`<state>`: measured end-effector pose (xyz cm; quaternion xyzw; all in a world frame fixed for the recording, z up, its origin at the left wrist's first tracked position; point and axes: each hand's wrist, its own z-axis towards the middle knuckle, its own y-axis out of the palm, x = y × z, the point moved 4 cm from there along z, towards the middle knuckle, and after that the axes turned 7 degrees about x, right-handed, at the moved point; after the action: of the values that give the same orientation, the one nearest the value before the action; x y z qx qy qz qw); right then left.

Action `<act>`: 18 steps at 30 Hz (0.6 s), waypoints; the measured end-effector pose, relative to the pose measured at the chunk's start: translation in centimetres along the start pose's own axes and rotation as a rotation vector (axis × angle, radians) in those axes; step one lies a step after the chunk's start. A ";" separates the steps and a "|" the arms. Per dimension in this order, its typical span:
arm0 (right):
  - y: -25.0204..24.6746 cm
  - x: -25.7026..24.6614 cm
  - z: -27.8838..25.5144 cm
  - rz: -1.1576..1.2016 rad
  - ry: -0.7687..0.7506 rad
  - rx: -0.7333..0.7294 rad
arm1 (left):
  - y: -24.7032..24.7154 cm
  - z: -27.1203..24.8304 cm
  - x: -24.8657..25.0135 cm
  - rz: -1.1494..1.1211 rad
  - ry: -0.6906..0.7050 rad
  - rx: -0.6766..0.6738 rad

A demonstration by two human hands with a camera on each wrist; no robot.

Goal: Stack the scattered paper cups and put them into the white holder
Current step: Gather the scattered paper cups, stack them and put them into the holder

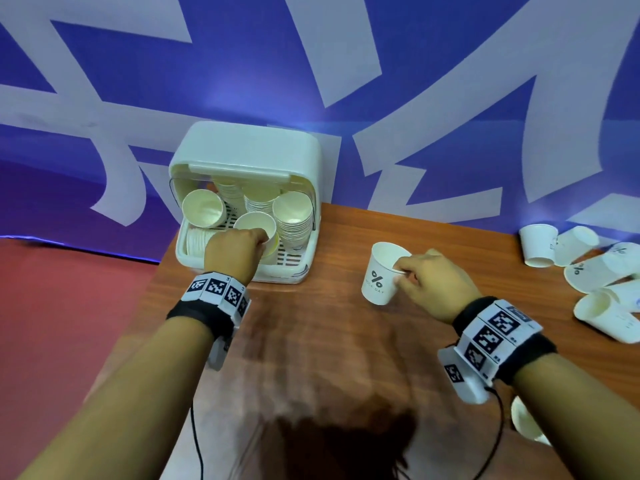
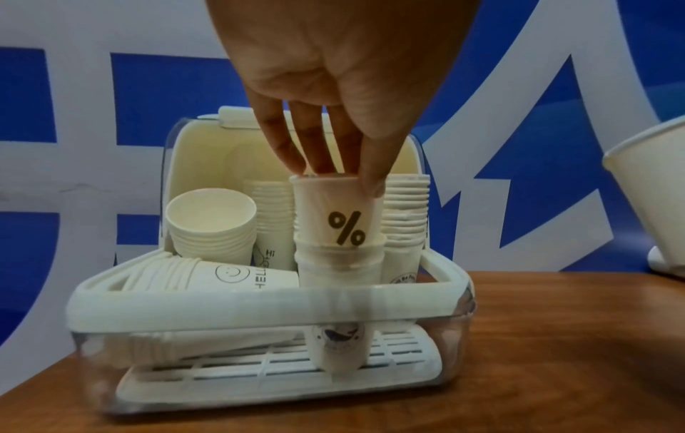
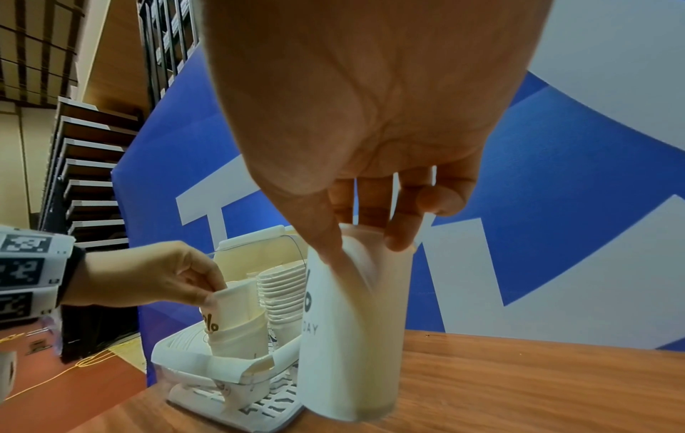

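Note:
The white holder point(image 1: 308, 157) point(image 2: 255, 301) point(image 3: 222, 369) stands open at the table's back left, with several cup stacks inside. My left hand point(image 1: 239, 247) point(image 2: 333, 172) point(image 3: 177, 278) pinches the rim of a paper cup point(image 1: 254, 223) point(image 2: 337, 211) point(image 3: 237, 301) marked "%", which sits partly nested in a front-middle stack point(image 2: 339, 272). My right hand point(image 1: 415, 271) point(image 3: 367, 234) pinches the rim of a second "%" cup point(image 1: 382, 275) point(image 3: 356, 328), thumb inside it, upright at mid-table. Whether that cup touches the wood is unclear.
Several loose cups point(image 1: 588, 268) lie on their sides at the table's right edge, and one more cup point(image 1: 526, 424) sits near the front right. A blue and white banner point(image 1: 346, 81) rises behind the wooden table point(image 1: 329, 341). Red floor point(image 1: 69, 306) lies left.

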<state>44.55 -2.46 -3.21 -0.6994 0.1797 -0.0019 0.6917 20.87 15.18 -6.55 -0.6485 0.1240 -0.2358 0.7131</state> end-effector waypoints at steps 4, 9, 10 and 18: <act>0.3 -0.7 0.8 -0.005 -0.016 0.000 | 1.3 0.4 -0.6 -0.003 -0.014 -0.094; 0.6 -2.6 1.7 -0.001 -0.044 0.006 | 0.4 0.0 -1.2 -0.118 -0.004 -0.098; 0.5 -3.3 2.0 0.016 -0.063 0.020 | -0.1 -0.2 -1.5 -0.155 -0.016 -0.070; 1.7 -12.3 6.2 0.173 -0.294 0.266 | -5.5 -2.0 -3.4 -0.298 -0.084 0.166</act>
<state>34.20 6.72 -2.06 -0.5768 0.1343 0.1360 0.7942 16.00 14.87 -1.88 -0.6078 -0.0234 -0.3208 0.7261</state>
